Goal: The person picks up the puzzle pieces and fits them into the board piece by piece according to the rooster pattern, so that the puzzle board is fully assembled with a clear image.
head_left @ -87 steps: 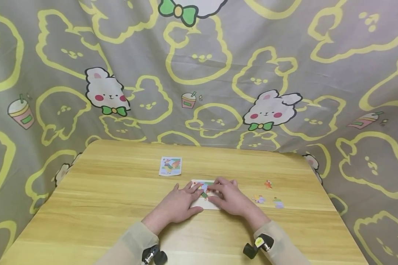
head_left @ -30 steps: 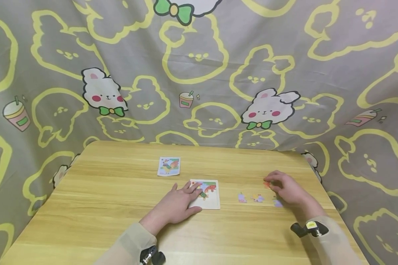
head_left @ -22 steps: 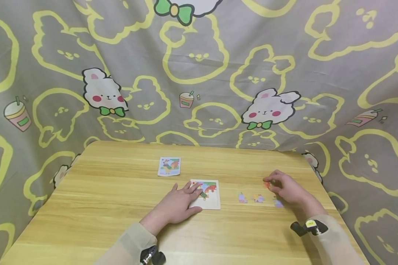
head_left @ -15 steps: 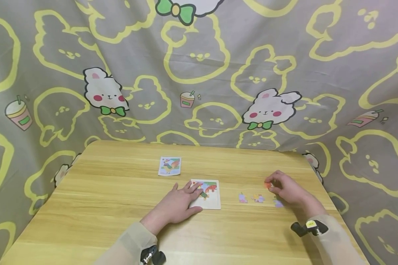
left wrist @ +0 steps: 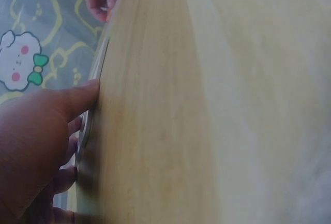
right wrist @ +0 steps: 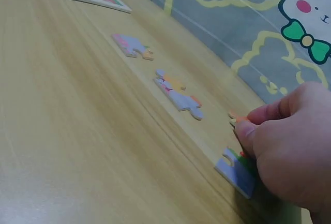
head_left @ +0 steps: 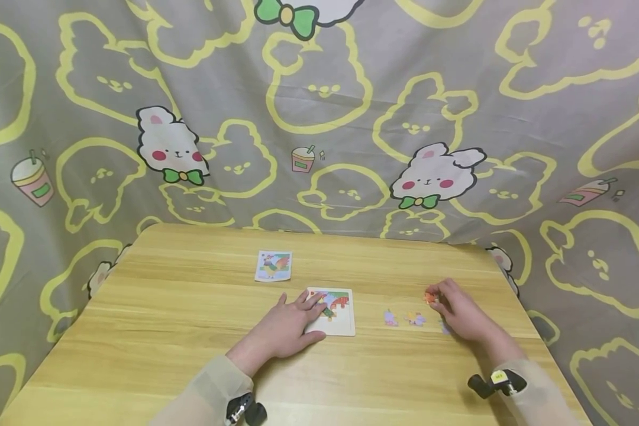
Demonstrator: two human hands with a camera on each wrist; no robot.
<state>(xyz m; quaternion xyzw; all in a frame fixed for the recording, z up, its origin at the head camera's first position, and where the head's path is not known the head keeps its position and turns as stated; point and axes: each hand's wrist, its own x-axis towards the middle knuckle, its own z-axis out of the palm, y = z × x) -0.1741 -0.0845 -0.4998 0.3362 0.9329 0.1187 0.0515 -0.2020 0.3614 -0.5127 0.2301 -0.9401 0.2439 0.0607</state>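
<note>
My left hand rests flat, fingers spread, on a white-framed jigsaw board. The upper part of the board carries fitted picture pieces with red, green and blue; its lower part shows bare white, and my fingers hide its left side. At the right, my right hand pinches an orange-red puzzle piece between thumb and fingertips, low at the table. Just under that hand lies a lilac and green puzzle piece, partly covered in the head view.
Two loose puzzle pieces, one lilac and one yellow and lilac, lie between board and right hand. A picture card of a rooster lies behind the board. A patterned curtain hangs beyond the wooden table.
My right hand has left the board, moved right to the loose pieces and pinched the orange-red one. Over the last second it has barely shifted. My left hand stays on the board.
</note>
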